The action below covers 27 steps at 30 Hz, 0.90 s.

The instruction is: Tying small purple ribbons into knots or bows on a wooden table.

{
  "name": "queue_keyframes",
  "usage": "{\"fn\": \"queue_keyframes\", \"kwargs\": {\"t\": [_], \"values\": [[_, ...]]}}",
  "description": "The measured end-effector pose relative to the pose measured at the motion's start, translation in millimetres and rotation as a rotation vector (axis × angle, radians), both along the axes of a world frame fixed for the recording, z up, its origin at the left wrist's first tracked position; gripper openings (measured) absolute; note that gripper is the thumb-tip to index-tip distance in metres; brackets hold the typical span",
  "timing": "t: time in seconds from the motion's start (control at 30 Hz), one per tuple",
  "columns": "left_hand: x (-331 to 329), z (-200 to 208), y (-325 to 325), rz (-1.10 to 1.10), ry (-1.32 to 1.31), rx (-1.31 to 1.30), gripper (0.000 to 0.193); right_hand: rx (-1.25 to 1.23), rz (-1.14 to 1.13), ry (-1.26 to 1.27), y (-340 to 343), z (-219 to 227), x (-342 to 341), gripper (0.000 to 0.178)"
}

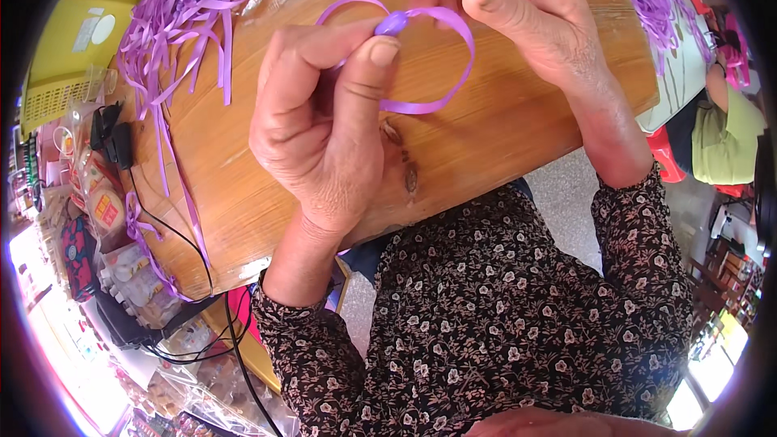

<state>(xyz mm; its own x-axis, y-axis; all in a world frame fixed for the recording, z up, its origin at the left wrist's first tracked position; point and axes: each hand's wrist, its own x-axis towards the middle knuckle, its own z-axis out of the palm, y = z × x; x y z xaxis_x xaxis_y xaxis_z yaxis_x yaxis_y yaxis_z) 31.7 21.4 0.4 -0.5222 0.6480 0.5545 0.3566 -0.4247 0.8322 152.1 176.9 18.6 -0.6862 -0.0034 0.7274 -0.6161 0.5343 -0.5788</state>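
Over the wooden table, my left hand pinches a shiny purple ribbon between thumb and fingers. The ribbon curves out into a rounded loop to the right of the fingertips, with a smaller arc behind them. A smooth, bulging purple piece sits at the pinch; whether it is a knot or a bead I cannot tell. To the upper right, my right hand is raised beside the loop. Its thumb stands apart from the curved fingers, and nothing shows between them.
Many loose purple ribbons lie heaped on the wooden table at the far left. More purple strands hang at the far right. A yellow basket, plastic-wrapped packages and a black cable line the left side.
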Motion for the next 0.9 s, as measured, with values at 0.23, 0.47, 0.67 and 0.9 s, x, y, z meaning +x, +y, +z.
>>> {"fn": "queue_keyframes", "kwargs": {"t": [0.23,0.47,0.67,0.9], "values": [[2,5,-4,-0.065,-0.179,-0.033,0.007,-0.081,-0.376,-0.092,-30,8,5,0.019],[-3,3,-4,-0.188,-0.222,-0.141,0.007,0.012,-0.368,-0.104,-23,8,3,0.024],[-5,6,6,-0.143,-0.086,-0.153,0.020,0.010,-0.514,-0.098,-18,7,8,0.017],[-24,-15,9,0.091,-0.040,-0.163,0.022,-0.212,-0.534,-0.150,-1,0,38,0.012]]}}
